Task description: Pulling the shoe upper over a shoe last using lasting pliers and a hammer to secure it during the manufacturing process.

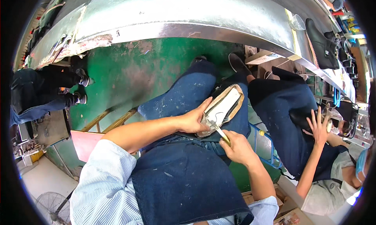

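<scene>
A shoe lies sole-up on my lap, its white insole board ringed by tan lasted upper. My left hand grips its near end and steadies it against my blue-jeaned thigh. My right hand is closed around a small tool with a yellowish handle. The tool's metal tip touches the shoe's edge close to my left thumb.
A long metal conveyor table curves across the top, with black shoes at its right. A seated person on my right handles a dark shoe. Another person's legs are at left. Beneath lies green floor, with a fan at lower left.
</scene>
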The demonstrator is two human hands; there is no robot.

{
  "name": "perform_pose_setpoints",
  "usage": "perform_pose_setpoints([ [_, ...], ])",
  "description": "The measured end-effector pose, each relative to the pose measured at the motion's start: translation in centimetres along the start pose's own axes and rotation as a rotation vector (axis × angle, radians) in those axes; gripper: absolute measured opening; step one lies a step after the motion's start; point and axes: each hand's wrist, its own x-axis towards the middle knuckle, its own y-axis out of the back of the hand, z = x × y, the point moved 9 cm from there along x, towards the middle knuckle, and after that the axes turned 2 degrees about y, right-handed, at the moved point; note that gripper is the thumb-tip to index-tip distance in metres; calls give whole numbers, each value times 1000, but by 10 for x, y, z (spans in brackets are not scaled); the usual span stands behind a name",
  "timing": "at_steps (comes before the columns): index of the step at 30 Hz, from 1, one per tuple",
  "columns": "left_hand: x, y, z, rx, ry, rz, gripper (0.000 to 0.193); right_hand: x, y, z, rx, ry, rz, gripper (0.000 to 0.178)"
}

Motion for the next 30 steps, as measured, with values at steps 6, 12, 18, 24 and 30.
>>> perform_pose_setpoints([
  [6, -2, -4, 14, 499, -61, 107, 114, -22, 28, 19, 62, -65, 127, 47],
  [12, 3, -16, 25, 547, -40, 77, 108, -14, 49, 17, -75, -73, 154, 43],
  [18, 2, -27, 36, 639, -49, 32, 112, -2, 65, 16, 40, -373, -335, 21],
  [24, 18, -11, 31, 359, 59, 223, 113, 13, 69, 17, 52, -465, -427, 28],
  [30, 12, -13, 28, 426, 63, 331, 109, 25, 83, -10, -66, -545, -605, 26],
])
